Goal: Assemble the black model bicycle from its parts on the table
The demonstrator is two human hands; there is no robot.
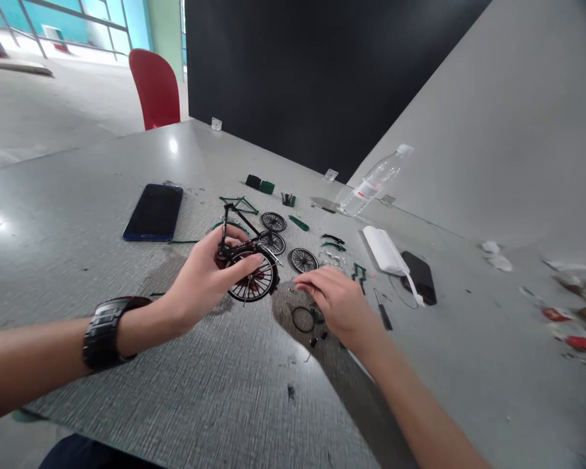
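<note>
Reaching over the table [200,391], the left hand [209,267] and right hand [339,299] stand apart: the left clasps a black model bicycle [251,281] from its left, thumb nearside; the right bunches narrowly, contents unclear, near a loose wheel [303,260].

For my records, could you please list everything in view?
Partial model bicycle: one, black, left hand
Spoked wheels: three, black, centre
Bicycle frame: one, green, beyond bicycle
Small parts: many, mixed colours, around wheels
Screwdriver: one, black, near right hand
Phone: one, dark blue, left
Corded device: one, white, right
Slab: one, black, beside device
Bottle: one, clear, beyond device
Panel: one, black, back
Chair: one, red, background
Clutter: several, mixed, far right
Table: one, grey, foreground
Wristwatch: one, black, left wrist
Hands: two, bare, centre
</note>
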